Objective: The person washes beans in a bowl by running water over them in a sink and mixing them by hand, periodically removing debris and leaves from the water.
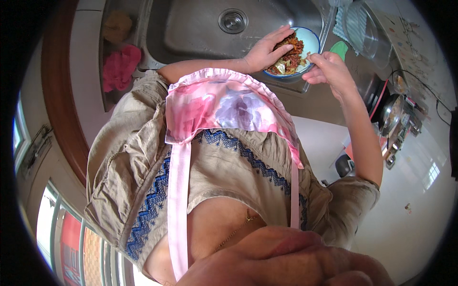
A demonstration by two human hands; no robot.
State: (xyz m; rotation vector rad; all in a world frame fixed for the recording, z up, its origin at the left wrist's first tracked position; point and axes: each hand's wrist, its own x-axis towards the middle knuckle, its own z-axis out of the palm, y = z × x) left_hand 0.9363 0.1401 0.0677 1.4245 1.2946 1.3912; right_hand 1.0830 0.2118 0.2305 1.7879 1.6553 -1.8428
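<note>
A white dish with a blue rim sits at the right front corner of the steel sink. In it lies a reddish-brown chopped food mixture with pale yellowish bits and a shiny piece. My left hand reaches over the dish's left side, its thumb lying on the food and its fingers near the far rim. That side of the rim is hidden beneath it. Beside the right rim is my right hand, thumb and forefinger tips close together at the edge. Whether they pinch a food bit or the rim is unclear.
The sink has a round drain strainer. Left of it lie a pink cloth and a brownish bundle. On the right are a green item, a ridged light-blue cloth, a clear container and pans.
</note>
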